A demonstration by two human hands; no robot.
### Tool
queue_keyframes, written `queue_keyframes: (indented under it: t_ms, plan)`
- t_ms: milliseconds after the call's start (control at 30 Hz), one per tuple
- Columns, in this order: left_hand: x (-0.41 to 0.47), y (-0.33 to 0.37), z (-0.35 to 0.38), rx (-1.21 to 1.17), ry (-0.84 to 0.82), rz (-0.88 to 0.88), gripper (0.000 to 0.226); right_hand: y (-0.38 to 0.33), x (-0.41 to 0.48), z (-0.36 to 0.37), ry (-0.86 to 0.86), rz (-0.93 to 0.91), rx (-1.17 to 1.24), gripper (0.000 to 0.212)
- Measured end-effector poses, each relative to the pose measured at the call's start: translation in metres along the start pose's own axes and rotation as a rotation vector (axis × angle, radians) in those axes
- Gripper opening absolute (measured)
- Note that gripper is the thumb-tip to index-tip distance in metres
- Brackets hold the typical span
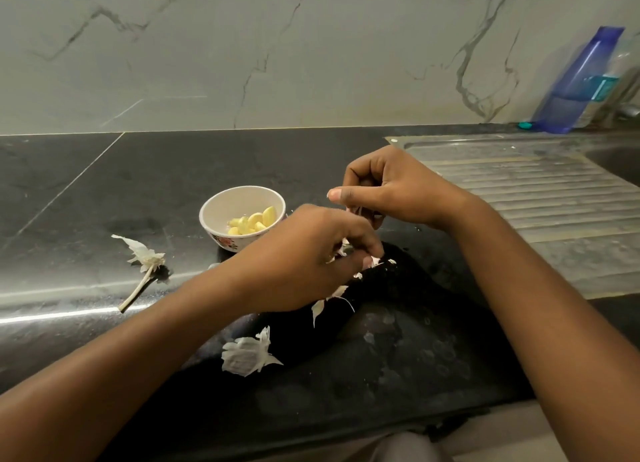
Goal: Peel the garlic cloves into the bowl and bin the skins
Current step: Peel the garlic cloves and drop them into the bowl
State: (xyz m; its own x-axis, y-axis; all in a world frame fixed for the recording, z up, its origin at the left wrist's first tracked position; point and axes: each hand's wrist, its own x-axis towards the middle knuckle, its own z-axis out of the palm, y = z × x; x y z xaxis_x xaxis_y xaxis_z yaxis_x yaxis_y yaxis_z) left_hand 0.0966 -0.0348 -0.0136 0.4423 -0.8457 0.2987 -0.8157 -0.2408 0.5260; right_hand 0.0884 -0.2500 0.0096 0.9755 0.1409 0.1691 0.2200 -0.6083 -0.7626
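Apparently mid-peel: left hand fingers curled, pinching skin scraps; right hand just beyond, pinching pale garlic piece — long axis hidden. Bowl lay left, nearer left hand; shed skins on table.

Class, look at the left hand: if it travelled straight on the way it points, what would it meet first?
Most likely the right hand, which pinches a skin scrap. The left hand, gripping garlic, points up and right, and the right hand sits close ahead in that line. Their relative height is unclear.
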Motion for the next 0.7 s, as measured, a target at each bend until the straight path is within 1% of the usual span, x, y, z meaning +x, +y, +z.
queue_keyframes:
  t_ms: [100, 167, 233, 333, 500, 600, 700]
  plan:
    - [0.001, -0.006, -0.015, -0.19, 0.142, -0.054, 0.011, 0.001, -0.001, -0.003, -0.01, 0.016, 0.04, 0.012]
    - [0.001, -0.009, -0.027, -0.343, 0.202, -0.11, 0.009, -0.001, -0.002, -0.004, -0.033, 0.02, 0.082, 0.004]
    - [0.001, -0.011, -0.039, -0.51, 0.265, -0.187, 0.014, -0.004, -0.004, -0.005, -0.03, 0.008, 0.124, 0.008]
    - [0.001, -0.013, -0.047, -0.661, 0.371, -0.285, 0.021, -0.008, -0.005, -0.005, -0.03, -0.007, 0.174, 0.011]
    - [0.001, -0.018, -0.048, -0.7, 0.451, -0.374, 0.021, -0.011, -0.006, -0.003, -0.036, -0.076, 0.213, 0.017]
    - [0.001, -0.018, -0.046, -0.71, 0.451, -0.387, 0.02, -0.011, -0.005, 0.0, 0.011, -0.145, 0.176, 0.021]
    - [0.001, -0.015, -0.045, -0.774, 0.442, -0.41, 0.019, -0.011, -0.002, 0.005, 0.063, -0.174, 0.116, 0.019]
